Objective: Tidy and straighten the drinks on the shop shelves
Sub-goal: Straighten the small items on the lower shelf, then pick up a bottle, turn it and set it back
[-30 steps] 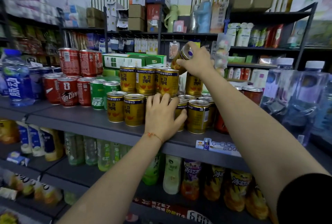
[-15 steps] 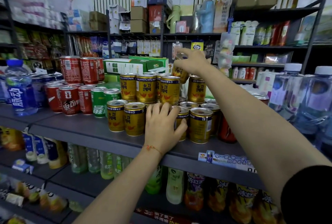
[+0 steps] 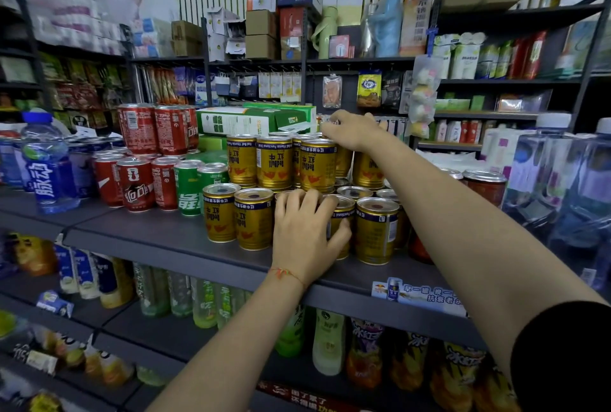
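Gold cans (image 3: pixel 253 223) stacked on shelf (image 3: pixel 158 236); cola cans (image 3: pixel 139 185) left, water bottles (image 3: pixel 558 177) right.

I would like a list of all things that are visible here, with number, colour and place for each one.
gold cans: many, in two layers, gold with a purple band, middle of the top shelf
red cans: several, some stacked, left of the gold cans
green cans: at least two, between the red cans and the gold cans
blue bottle: one, blue cap, far left of the shelf
clear water bottles: several, white caps, far right
green and white carton: one, behind the cans
bottled drinks: many, green, yellow and orange, lower shelf
left hand: fingers curled round a gold can in the front row
right hand: holds a can on the upper layer from above
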`<action>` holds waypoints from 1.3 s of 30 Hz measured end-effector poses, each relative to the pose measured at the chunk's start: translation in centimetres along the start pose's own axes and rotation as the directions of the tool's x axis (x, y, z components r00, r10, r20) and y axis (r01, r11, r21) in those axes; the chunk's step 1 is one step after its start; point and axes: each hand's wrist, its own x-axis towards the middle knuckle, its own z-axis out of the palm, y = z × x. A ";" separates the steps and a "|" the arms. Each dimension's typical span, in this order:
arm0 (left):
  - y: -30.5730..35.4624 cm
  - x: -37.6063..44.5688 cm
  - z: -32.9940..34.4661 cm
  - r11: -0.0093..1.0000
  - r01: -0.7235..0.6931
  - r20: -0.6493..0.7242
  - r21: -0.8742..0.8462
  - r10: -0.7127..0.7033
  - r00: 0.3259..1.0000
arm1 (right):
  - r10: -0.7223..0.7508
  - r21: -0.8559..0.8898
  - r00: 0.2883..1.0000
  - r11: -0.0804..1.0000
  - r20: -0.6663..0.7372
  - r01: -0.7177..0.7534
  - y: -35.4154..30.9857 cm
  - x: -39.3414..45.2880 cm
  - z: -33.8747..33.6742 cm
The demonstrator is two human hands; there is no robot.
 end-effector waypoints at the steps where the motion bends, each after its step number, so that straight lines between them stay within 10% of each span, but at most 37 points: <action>1: 0.0 0.0 0.0 1.000 -0.002 -0.004 0.000 0.002 1.000 | 0.010 0.002 1.000 1.000 0.021 -0.010 -0.1 -0.3 -0.3; 17: -0.2 -0.1 -0.1 1.000 -0.010 0.025 0.006 0.010 1.000 | -0.175 -0.186 0.984 0.967 0.024 0.176 0.6 -1.3 -1.0; 25: -0.1 -0.1 0.0 0.999 -0.017 0.035 0.031 0.016 0.999 | -0.172 -0.202 0.951 0.972 -0.255 0.122 1.3 -3.1 2.2; 33: -3.8 -1.3 -3.7 0.971 -0.069 -0.104 -0.230 0.045 0.993 | -0.162 0.186 0.688 0.896 -0.707 0.403 -2.2 -11.3 4.2; 39: -12.2 -6.3 -8.3 0.923 0.241 -0.120 -0.301 -0.287 0.950 | -0.290 0.432 0.730 0.650 -0.619 0.625 -8.0 -16.3 12.7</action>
